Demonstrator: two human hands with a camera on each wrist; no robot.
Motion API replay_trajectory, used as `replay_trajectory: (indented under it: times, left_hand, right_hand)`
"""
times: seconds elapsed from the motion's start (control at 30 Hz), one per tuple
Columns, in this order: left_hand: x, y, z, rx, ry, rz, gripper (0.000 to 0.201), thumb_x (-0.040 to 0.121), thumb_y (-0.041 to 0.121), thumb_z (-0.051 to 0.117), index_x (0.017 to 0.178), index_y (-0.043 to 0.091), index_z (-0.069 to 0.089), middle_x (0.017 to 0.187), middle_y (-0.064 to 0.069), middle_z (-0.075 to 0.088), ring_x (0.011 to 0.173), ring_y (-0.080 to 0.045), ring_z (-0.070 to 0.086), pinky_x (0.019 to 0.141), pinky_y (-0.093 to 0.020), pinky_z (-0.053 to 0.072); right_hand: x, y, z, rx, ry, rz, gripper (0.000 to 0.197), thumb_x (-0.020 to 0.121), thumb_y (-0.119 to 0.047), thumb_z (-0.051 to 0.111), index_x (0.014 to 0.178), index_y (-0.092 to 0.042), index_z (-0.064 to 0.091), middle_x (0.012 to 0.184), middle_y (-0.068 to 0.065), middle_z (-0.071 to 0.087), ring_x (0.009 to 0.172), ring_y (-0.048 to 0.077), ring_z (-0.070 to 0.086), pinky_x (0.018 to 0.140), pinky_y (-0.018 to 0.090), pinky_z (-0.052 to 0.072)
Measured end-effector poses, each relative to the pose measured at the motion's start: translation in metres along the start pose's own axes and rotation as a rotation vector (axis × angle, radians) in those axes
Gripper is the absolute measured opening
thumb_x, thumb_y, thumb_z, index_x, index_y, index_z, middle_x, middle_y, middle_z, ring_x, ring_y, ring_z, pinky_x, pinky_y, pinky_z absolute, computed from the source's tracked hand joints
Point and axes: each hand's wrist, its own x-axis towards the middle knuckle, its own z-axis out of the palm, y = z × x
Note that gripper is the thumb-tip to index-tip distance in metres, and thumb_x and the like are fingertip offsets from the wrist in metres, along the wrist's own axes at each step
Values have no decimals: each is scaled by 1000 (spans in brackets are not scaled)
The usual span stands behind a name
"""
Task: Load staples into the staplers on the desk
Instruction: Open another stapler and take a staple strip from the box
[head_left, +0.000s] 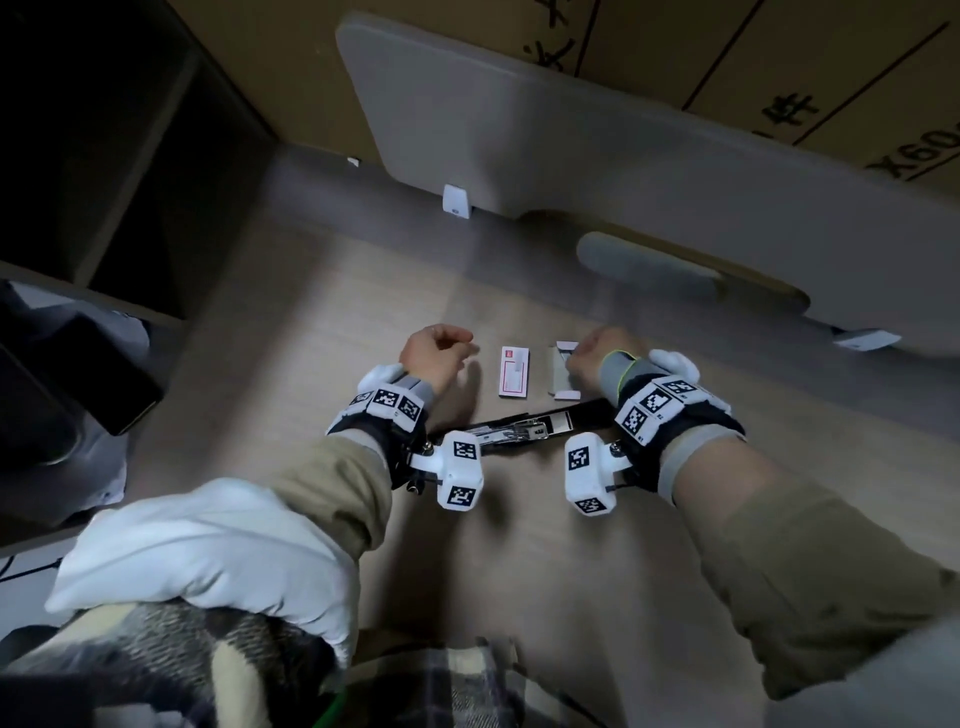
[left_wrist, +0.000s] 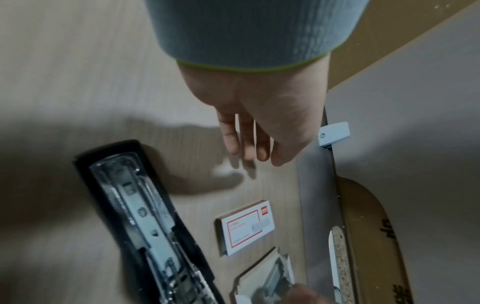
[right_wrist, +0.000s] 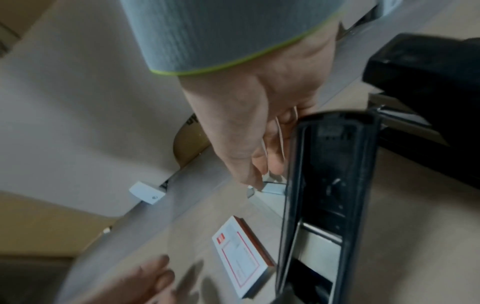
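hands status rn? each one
Left hand: open, fingers relaxed above the desk, holding nothing.
Right hand: fingers reach into the open staple box; grip cannot be told.

Right hand (right_wrist: 249, 131) beside opened stapler (right_wrist: 327, 185)

Both forearms extend forward over the desk, each wrist strapped with a marker-tagged camera mount. Left hand (head_left: 434, 353) hovers palm down, fingers (left_wrist: 249, 142) loosely extended, holding nothing. Right hand (head_left: 592, 349) is lowered, fingertips (right_wrist: 255, 181) curled together as if pinching; the contact is obscured.
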Motion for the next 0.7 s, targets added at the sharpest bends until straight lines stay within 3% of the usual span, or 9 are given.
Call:
replay_trajectory:
  times: [0.1,0.17,0.2,0.27,0.37,0.43,0.5,0.57,0.7]
  left_hand:
    - [11,4,5,-5,-8,1,16,86,4,63,83,20,68,98,-11,76,87,-26,72,71,-30,58]
    - [17,1,8,6,-13,-11,20,86,1,60,83,19,68,96,-9,75,73,-21,65,53,-18,49]
    - [18,-1,8,9,-23,-26,19,86,1,59,84,18,67,92,-9,73,67,-18,61,48,-15,45]
    - [20,-5,9,22,-50,-56,14,87,2,59,89,12,68,79,-9,67,60,-14,55,47,-12,42]
    - [22,-10,10,44,-49,-77,14,86,3,60,97,7,69,69,-6,61,57,-12,52,48,-12,41]
    - [22,-10,10,41,-41,-88,14,86,3,60,96,7,69,69,-5,61,56,-12,51,48,-12,41]
    - [21,-8,10,35,-38,-99,14,86,3,60,95,7,69,69,-6,61,56,-12,51,48,-12,41]
    - [20,-6,11,31,-39,-113,12,85,4,60,91,10,68,69,-6,61,56,-13,51,49,-13,42]
    - [7,0,17,-4,-48,-108,11,84,3,61,89,9,68,81,-11,67,58,-15,53,48,-18,45]
  right_hand:
    - [16,0,9,-21,-24,4,26,86,-27,67,105,-9,68,92,7,63,65,19,50,56,22,35]
    - [27,1,16,-8,-38,4,27,88,-26,66,111,-12,67,85,11,60,65,17,44,57,24,34]
    - [31,2,17,-21,-31,25,19,89,-26,63,104,-14,66,73,9,52,59,16,40,51,25,31]
    - [39,8,19,12,7,36,17,87,-28,66,93,-14,57,72,4,46,62,15,40,47,26,26]
    - [44,18,20,114,-2,-25,39,84,-26,73,118,-11,63,112,10,62,88,19,48,68,26,34]
    - [45,22,22,110,12,-20,45,83,-24,73,124,-10,62,128,13,61,104,26,59,74,26,34]
    - [46,21,25,124,4,-22,43,84,-23,72,124,-10,63,129,14,61,116,30,59,74,26,35]
    - [43,18,25,112,-11,-24,43,83,-25,72,123,-10,63,127,14,62,117,31,59,74,27,35]
    - [27,14,18,134,-11,-26,37,79,-30,73,110,-10,68,110,11,68,100,30,65,69,27,39]
